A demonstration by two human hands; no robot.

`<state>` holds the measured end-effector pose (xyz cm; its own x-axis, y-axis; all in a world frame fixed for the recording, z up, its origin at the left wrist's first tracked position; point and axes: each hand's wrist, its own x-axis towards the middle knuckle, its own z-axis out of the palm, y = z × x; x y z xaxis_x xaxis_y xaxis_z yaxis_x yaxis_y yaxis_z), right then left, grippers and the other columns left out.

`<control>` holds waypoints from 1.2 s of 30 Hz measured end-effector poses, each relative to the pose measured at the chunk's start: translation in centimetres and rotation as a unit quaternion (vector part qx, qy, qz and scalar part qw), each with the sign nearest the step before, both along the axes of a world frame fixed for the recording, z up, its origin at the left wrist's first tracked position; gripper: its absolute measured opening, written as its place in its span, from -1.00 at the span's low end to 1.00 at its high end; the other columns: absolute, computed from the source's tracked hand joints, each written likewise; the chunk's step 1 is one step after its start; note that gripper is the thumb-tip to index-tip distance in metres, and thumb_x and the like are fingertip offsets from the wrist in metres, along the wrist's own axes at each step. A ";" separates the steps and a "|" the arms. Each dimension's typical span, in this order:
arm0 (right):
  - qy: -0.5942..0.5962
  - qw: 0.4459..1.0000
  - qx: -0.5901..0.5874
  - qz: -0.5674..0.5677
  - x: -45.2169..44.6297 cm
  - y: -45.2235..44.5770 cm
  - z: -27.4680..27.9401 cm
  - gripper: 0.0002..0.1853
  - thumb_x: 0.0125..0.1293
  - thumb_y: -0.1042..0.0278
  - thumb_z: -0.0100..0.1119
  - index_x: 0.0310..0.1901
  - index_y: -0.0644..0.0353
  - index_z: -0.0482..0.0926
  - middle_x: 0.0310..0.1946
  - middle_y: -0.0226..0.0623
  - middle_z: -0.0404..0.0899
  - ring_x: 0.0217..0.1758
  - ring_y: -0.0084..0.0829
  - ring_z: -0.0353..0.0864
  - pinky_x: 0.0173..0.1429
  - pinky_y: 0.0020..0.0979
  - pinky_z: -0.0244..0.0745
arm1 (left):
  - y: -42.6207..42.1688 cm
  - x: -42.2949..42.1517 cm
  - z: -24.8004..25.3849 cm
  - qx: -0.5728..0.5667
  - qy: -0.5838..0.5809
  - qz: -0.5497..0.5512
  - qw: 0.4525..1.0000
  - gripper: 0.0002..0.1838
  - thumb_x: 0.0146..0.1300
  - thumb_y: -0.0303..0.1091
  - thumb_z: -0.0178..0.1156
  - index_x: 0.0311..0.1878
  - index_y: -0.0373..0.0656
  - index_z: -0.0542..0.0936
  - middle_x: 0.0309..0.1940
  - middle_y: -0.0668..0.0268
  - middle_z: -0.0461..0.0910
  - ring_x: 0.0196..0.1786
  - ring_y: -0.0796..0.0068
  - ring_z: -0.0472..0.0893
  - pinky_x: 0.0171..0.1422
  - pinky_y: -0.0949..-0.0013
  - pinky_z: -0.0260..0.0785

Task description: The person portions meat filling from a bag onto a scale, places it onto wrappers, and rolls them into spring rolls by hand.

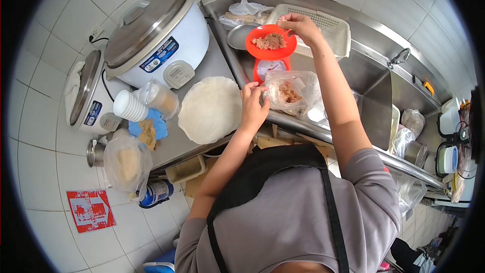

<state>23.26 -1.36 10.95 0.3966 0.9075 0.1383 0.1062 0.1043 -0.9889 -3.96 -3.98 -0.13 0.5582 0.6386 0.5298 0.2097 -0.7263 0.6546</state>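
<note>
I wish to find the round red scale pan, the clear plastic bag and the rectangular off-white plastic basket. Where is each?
Round red scale pan [276, 55], head view: bare front part.
Clear plastic bag [305, 84], head view: upper right side.
Rectangular off-white plastic basket [345, 40], head view: right wall.

On the left I see a large rice cooker [162, 35], a smaller cooker [91, 93] left of it, stacked white cups [129, 106] nearer me, and a red-and-white sign [91, 211] at near left; a metal faucet [399, 57] stands far right.
</note>
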 end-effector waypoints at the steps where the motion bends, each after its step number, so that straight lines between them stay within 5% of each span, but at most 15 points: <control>1: -0.027 0.999 0.022 0.009 -0.4 -1.2 0.1 -0.83 0.15 0.40 0.33 -0.26 0.22 0.58 -0.38 -0.46 0.57 -0.34 -0.65 0.50 -0.25 -0.57 0.40 | 0.1 0.2 -0.1 0.001 -0.002 -0.004 1.000 -0.71 0.02 -0.53 0.25 -0.12 -0.16 0.56 0.04 0.08 0.33 0.07 0.07 0.36 0.18 0.14 0.24; 9: -0.173 0.981 -0.027 0.079 -5.4 -11.0 -2.8 -0.83 0.02 0.56 0.34 -0.41 0.21 0.49 -0.54 -0.52 0.45 -0.44 -0.67 0.39 -0.34 -0.55 0.36 | 0.3 1.3 -0.3 -0.057 0.009 -0.040 0.997 -0.75 0.10 -0.50 0.20 -0.11 -0.15 0.60 0.04 0.12 0.32 0.03 0.19 0.46 0.07 0.27 0.34; 14: -0.322 0.939 -0.117 0.018 -7.1 -12.6 -6.7 -0.86 -0.05 0.58 0.25 -0.37 0.27 0.61 -0.46 -0.11 0.63 -0.38 -0.28 0.63 -0.24 -0.36 0.49 | 0.3 2.2 -0.5 -0.047 0.014 -0.045 0.998 -0.76 0.10 -0.51 0.20 -0.12 -0.15 0.60 0.04 0.13 0.33 0.03 0.21 0.47 0.03 0.29 0.36; 19: -0.354 0.935 -0.033 0.008 -6.5 -12.7 -7.0 -0.83 0.01 0.57 0.20 -0.31 0.22 0.67 -0.40 -0.08 0.64 -0.34 -0.19 0.63 -0.20 -0.34 0.51 | 0.3 2.8 -0.8 -0.029 0.004 -0.050 0.998 -0.78 0.11 -0.51 0.19 -0.13 -0.15 0.60 0.03 0.14 0.33 0.02 0.23 0.48 0.04 0.29 0.35; 27: -0.283 0.956 -0.070 -0.040 -3.8 -11.6 -2.2 -0.83 0.15 0.51 0.24 -0.20 0.25 0.66 -0.29 -0.26 0.69 -0.22 -0.43 0.65 -0.11 -0.41 0.49 | -0.4 1.8 0.8 -0.137 -0.022 -0.028 0.990 -0.78 0.10 -0.54 0.20 -0.14 -0.15 0.61 0.02 0.17 0.36 -0.04 0.31 0.48 -0.01 0.37 0.35; 29: -0.280 0.957 -0.051 -0.059 -3.2 -10.7 -1.5 -0.83 0.15 0.49 0.25 -0.20 0.25 0.66 -0.31 -0.27 0.69 -0.23 -0.44 0.65 -0.12 -0.42 0.49 | 0.2 1.3 0.0 -0.095 -0.023 -0.018 0.995 -0.78 0.10 -0.53 0.20 -0.15 -0.19 0.59 0.01 0.13 0.34 0.02 0.21 0.46 0.12 0.25 0.31; 30: -0.283 0.955 -0.035 -0.083 -3.5 -10.2 -0.6 -0.80 0.08 0.51 0.23 -0.21 0.28 0.66 -0.33 -0.13 0.67 -0.29 -0.34 0.65 -0.12 -0.36 0.52 | 0.5 1.1 -0.2 -0.074 -0.025 -0.011 0.997 -0.79 0.09 -0.52 0.20 -0.15 -0.20 0.58 0.01 0.10 0.34 0.04 0.16 0.45 0.19 0.19 0.30; 36: -0.413 0.902 -0.008 -0.126 -1.8 -2.0 -4.5 -0.79 0.07 0.39 0.25 -0.23 0.23 0.67 -0.32 -0.09 0.66 -0.22 -0.20 0.64 -0.11 -0.25 0.53 | 0.7 0.0 -0.2 -0.054 -0.030 0.014 0.998 -0.81 0.10 -0.53 0.20 -0.17 -0.20 0.58 0.01 0.10 0.34 0.09 0.17 0.42 0.21 0.20 0.28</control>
